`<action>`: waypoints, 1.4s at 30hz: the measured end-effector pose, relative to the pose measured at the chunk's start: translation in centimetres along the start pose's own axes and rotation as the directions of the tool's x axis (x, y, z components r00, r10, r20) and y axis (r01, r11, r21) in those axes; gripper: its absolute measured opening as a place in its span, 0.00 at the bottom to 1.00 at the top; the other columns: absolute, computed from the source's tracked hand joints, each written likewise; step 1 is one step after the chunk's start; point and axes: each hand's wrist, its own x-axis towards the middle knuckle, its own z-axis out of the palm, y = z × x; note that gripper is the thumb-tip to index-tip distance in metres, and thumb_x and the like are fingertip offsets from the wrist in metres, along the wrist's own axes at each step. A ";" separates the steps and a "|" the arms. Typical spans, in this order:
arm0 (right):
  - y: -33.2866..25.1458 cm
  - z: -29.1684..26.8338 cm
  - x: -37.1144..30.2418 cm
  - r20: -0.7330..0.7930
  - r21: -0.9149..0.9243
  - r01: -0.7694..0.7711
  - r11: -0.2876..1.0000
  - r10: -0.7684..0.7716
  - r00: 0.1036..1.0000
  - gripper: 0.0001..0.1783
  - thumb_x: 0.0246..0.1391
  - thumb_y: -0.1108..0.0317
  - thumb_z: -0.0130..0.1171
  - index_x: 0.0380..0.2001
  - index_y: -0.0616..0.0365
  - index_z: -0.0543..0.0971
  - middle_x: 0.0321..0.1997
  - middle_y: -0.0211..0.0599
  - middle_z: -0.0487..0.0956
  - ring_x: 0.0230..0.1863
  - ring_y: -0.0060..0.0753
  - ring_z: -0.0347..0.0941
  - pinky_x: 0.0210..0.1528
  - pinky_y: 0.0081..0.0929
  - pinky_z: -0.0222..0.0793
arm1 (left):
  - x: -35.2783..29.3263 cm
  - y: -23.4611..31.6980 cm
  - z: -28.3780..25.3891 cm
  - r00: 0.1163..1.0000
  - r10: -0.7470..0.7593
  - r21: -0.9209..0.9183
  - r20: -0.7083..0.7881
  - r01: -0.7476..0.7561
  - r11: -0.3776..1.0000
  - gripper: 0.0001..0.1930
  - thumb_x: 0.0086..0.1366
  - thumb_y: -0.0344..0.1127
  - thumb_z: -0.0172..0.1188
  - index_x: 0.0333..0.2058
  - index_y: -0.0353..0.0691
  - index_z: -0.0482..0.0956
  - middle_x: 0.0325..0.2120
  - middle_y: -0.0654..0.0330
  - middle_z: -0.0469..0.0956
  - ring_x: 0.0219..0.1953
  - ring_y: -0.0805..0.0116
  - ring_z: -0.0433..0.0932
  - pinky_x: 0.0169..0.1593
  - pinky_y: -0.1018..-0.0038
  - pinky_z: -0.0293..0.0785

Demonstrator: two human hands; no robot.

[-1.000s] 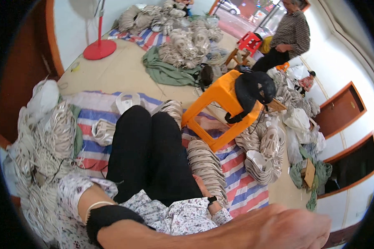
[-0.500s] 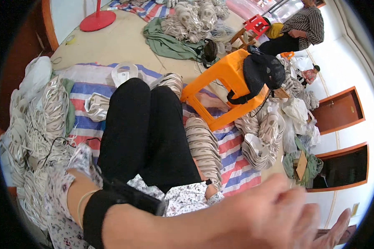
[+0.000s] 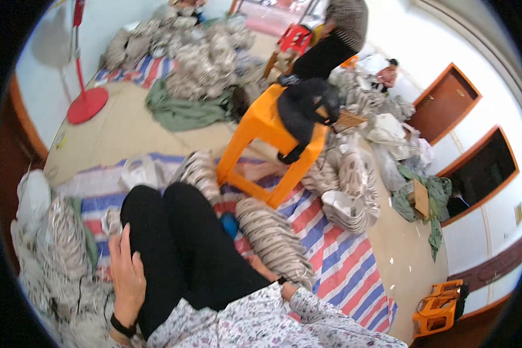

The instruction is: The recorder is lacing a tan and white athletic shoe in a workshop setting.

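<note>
My left hand (image 3: 127, 275) lies by the outer side of my left thigh, fingers stretched out and nothing in it. A dark band circles its wrist. My right hand (image 3: 264, 269) is low between my right thigh and a long row of nested beige-and-white shoe uppers (image 3: 275, 240); its fingers are hidden, so a hold cannot be made out. Past my left knee lies a small pale upper (image 3: 111, 221). A blue round thing (image 3: 229, 225) shows beside my right leg. More uppers (image 3: 69, 238) are heaped at my left.
An orange stool (image 3: 261, 130) with a black cap (image 3: 307, 110) on it stands ahead over the striped sheet (image 3: 354, 272). Farther off are a red stand base (image 3: 87, 105), green cloth (image 3: 182, 110), more heaps and a person (image 3: 336, 40). Another orange stool (image 3: 438, 310) stands far right.
My left hand, blurred close across the foreground before, has come down to my left thigh. The view has shifted and tilted; my right hand stays by the row of uppers.
</note>
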 end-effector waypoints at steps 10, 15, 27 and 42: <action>-5.8 -5.0 3.1 -0.072 0.288 -0.033 0.957 0.056 0.996 0.08 0.61 0.63 0.59 0.34 0.55 0.81 0.26 0.31 0.80 0.24 0.22 0.73 0.27 0.19 0.69 | 3.6 -2.5 1.9 0.991 0.058 0.063 -0.123 -0.051 0.997 0.25 0.62 0.21 0.45 0.60 0.34 0.67 0.44 0.45 0.68 0.47 0.46 0.70 0.52 0.59 0.66; -5.0 -9.2 2.5 -0.127 0.518 -0.060 0.853 0.147 0.981 0.08 0.61 0.65 0.59 0.36 0.59 0.80 0.26 0.31 0.79 0.24 0.23 0.74 0.25 0.20 0.72 | 6.1 -3.3 3.6 0.977 0.101 0.128 -0.187 -0.078 0.989 0.25 0.58 0.17 0.48 0.57 0.33 0.70 0.36 0.47 0.70 0.38 0.46 0.72 0.40 0.58 0.67; -2.5 -5.8 1.0 -0.073 0.598 -0.036 0.801 0.098 0.992 0.09 0.61 0.62 0.61 0.32 0.56 0.80 0.23 0.26 0.76 0.22 0.22 0.73 0.26 0.22 0.72 | 6.5 -9.2 5.1 0.969 0.111 0.251 -0.219 -0.054 0.967 0.16 0.64 0.23 0.48 0.49 0.31 0.76 0.39 0.44 0.78 0.41 0.43 0.76 0.45 0.58 0.71; -4.0 -15.8 4.8 -0.319 0.690 0.149 0.708 0.113 0.941 0.07 0.60 0.68 0.59 0.28 0.56 0.75 0.21 0.31 0.75 0.19 0.28 0.71 0.24 0.29 0.72 | 6.4 -9.4 4.7 0.980 0.103 0.156 -0.170 -0.076 0.985 0.13 0.67 0.27 0.48 0.46 0.29 0.76 0.38 0.40 0.79 0.41 0.41 0.77 0.45 0.58 0.71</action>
